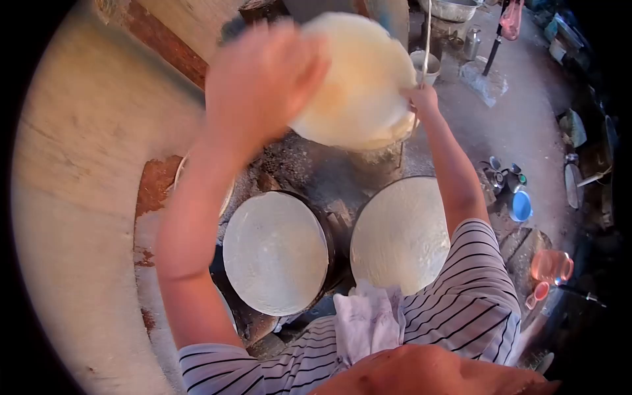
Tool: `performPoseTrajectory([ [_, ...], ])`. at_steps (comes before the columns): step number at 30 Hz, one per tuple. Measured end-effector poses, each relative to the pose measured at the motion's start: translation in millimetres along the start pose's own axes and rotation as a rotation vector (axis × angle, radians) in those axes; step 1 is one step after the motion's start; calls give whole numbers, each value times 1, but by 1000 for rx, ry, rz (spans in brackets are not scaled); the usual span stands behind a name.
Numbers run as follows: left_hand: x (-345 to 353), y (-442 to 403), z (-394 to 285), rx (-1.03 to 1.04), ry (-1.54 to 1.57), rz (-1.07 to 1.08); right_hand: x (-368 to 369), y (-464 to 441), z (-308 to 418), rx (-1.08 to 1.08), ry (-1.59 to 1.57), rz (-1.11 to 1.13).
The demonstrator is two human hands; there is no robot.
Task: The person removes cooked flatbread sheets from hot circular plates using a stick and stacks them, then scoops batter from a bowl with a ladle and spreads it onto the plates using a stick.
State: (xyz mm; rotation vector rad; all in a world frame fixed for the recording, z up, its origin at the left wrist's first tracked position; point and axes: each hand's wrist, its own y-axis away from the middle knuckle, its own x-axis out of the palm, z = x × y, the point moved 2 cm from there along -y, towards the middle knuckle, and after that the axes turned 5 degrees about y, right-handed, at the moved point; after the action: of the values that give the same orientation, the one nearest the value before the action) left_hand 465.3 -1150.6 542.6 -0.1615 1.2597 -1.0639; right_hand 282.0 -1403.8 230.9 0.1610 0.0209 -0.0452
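Note:
My left hand (266, 76) is raised at the upper left beside a large round pale flatbread (359, 79), blurred by motion, so its fingers do not show clearly. The flatbread looks thin, with a browned patch, and its lower edge seems layered over others. At its right edge, my right hand (423, 100) is closed around a long thin stick (427, 46) that stands nearly upright. Whether those fingers also pinch the bread's edge I cannot tell. Below my arms are two round griddles, each covered with pale batter: the left griddle (275, 253) and the right griddle (401, 234).
A wall (79, 197) curves along the left. On the right floor are a blue cup (521, 206), an orange-pink jug (552, 266) and a small red-rimmed cup (540, 291). A pale bucket (428, 66) and a metal basin (454, 9) stand at the back.

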Motion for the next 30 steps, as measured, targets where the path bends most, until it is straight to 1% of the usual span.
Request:
performPoseTrajectory([
  [2,21,43,-10,-26,-1,176,1,-23,-48,15,134,-106],
  [4,34,84,-1,-151,47,263,-6,-41,-73,-46,183,-119],
  [5,27,104,0,-228,22,307,-10,-36,-80,-74,214,-123],
  [6,24,124,5,-305,3,349,-12,-29,-68,-108,193,-102],
  [7,22,147,10,-359,-15,406,-14,-28,-66,-93,221,-108],
  [9,5,189,7,-466,-55,465,-11,-33,-51,-106,250,-123],
  [10,-5,208,2,-535,-62,485,-12,-44,-59,-132,291,-134],
  [12,-27,250,-12,-637,-55,532,-18,-37,-50,-10,493,-108],
  [13,-45,277,-18,-713,-60,566,-21,-36,-65,-37,459,-125],
  [14,-70,291,-32,-724,-88,542,-41,-57,-92,-26,550,-98],
  [15,-94,296,-52,-766,-149,523,-35,-25,-78,-303,812,-129],
  [16,-122,306,-75,-838,-251,506,-3,43,-40,-349,399,44],
  [18,-169,321,-123,-873,-220,458,10,29,-109,-222,199,367],
  [19,-190,328,-154,-889,-161,388,49,130,-70,-368,604,429],
  [20,-197,332,-182,-877,-191,249,92,223,-67,-309,320,600],
  [21,-211,321,-209,-861,-186,141,123,310,-71,-190,216,921],
  [22,-224,310,-235,-840,-181,35,146,419,-60,-423,126,1233],
  [23,-231,295,-262,-848,-281,-22,146,521,-69,-304,41,1562],
  [24,-239,291,-287,-849,-300,-148,138,623,-85,-90,-11,1875],
  [25,-258,299,-306,-857,-330,-283,123,719,-101,155,-33,2132],
  [26,-269,301,-331,-894,-384,-323,91,794,-117,404,-32,2329],
  [27,-276,302,-373,-907,-455,-355,45,856,-131,623,20,2499],
  [28,-315,319,-407,-909,-512,-401,7,913,-136,801,127,2631],
  [29,-334,326,-431,-914,-549,-360,-22,943,-127,905,302,2736],
  [30,-339,325,-463,-921,-585,-319,-59,956,-124,1005,496,2826],
])
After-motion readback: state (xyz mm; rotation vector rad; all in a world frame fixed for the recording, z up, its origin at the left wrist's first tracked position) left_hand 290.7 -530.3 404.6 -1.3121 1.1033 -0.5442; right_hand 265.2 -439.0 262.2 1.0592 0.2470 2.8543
